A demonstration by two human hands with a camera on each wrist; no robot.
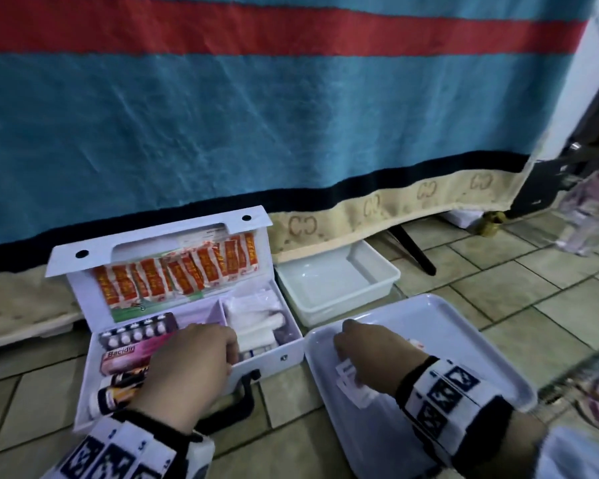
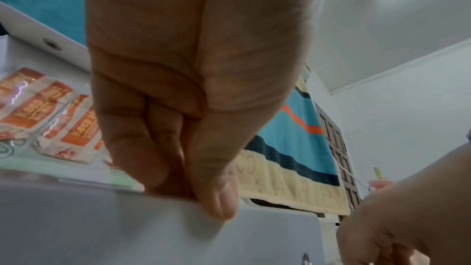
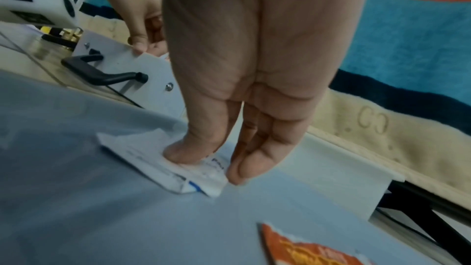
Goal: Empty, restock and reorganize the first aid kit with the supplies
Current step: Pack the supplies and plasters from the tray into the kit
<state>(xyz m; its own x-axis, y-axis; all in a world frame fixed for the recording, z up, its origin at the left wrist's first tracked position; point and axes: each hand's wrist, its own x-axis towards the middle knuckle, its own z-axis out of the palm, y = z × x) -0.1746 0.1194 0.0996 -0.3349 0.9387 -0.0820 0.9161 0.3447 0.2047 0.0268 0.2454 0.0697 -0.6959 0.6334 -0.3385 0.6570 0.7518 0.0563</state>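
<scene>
The open first aid kit is seen on the tiled floor, a white tray just to its right. The kit's front wall is pinched between thumb and fingers of the left hand. White packets lying in the tray are pinched by the right hand; an orange sachet lies near them.

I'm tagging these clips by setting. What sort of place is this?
Probably a room in a home: the white first aid kit sits on a beige tiled floor, beside a striped teal blanket hanging down over furniture.
</scene>
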